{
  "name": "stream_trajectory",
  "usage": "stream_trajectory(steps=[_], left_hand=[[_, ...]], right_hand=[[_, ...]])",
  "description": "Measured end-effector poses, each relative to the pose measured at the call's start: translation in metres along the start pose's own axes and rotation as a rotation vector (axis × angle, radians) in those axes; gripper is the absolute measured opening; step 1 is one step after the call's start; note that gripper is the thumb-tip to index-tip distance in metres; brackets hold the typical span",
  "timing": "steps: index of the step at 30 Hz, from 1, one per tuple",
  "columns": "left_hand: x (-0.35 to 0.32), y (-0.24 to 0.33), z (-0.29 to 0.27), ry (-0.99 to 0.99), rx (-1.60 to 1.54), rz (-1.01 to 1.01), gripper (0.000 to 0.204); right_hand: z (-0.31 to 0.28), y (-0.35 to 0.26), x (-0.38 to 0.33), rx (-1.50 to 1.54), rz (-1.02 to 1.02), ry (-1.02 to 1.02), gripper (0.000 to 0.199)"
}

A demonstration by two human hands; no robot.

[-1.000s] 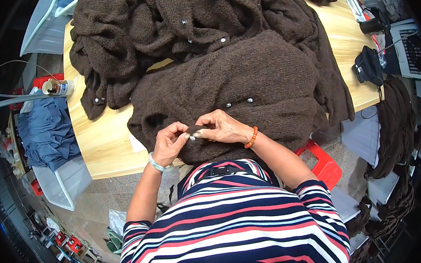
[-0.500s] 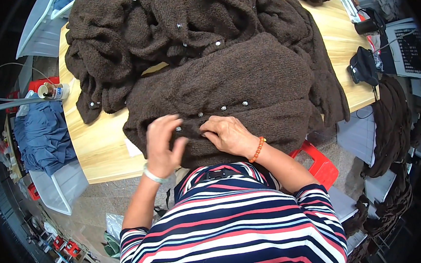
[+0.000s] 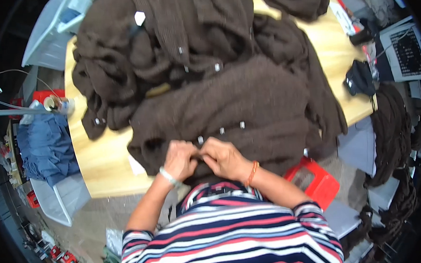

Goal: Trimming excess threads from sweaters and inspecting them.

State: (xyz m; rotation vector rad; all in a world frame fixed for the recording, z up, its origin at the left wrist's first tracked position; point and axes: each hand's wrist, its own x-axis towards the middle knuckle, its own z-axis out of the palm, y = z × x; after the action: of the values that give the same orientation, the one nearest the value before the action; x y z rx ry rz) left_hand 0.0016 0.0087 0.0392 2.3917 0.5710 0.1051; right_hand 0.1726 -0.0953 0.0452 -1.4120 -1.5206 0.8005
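Just below the middle of the frame, the left hand (image 3: 180, 159) and the right hand (image 3: 224, 159) met fingertip to fingertip on the near hem of a dark brown knitted cardigan (image 3: 248, 114) spread flat over the pale wooden tabletop (image 3: 97, 159). Both sets of fingers were curled and pressed together, pinching the knit's front edge between them; whether a button sat inside that pinch could not be told. A row of small silvery buttons (image 3: 221, 130) ran along the garment just above the hands. The step in hand looked like fastening or checking the lowest button of the placket, with the ones above seemingly done already. The next move would call for a firm hold on both edges of the knit while the button was pushed through its hole, then a shift of both hands along the placket.

Further brown knitwear lay heaped (image 3: 165, 42) across the upper middle of the frame. A red plastic stool (image 3: 316, 182) stood at lower right, a folded blue cloth (image 3: 45, 143) at the left edge.
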Motion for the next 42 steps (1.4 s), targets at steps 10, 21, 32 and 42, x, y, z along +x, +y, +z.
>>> stream_trajectory(steps=[10,21,32,42], left_hand=[[0.039,-0.022,0.041,0.024,-0.076,-0.289,0.019],[0.044,-0.037,0.026,-0.203,-0.761,-0.398,0.011],[0.031,-0.044,0.027,-0.222,-1.460,-0.515,0.009],[0.017,-0.009,0.008,-0.041,-0.513,-0.157,0.026]], right_hand=[[0.006,0.022,-0.007,-0.111,0.103,-0.201,0.015],[0.002,0.025,-0.007,-0.170,0.080,-0.120,0.016],[0.009,0.019,0.000,-0.109,0.071,0.181,0.025],[-0.001,0.028,-0.004,-0.206,0.112,0.007,0.023]])
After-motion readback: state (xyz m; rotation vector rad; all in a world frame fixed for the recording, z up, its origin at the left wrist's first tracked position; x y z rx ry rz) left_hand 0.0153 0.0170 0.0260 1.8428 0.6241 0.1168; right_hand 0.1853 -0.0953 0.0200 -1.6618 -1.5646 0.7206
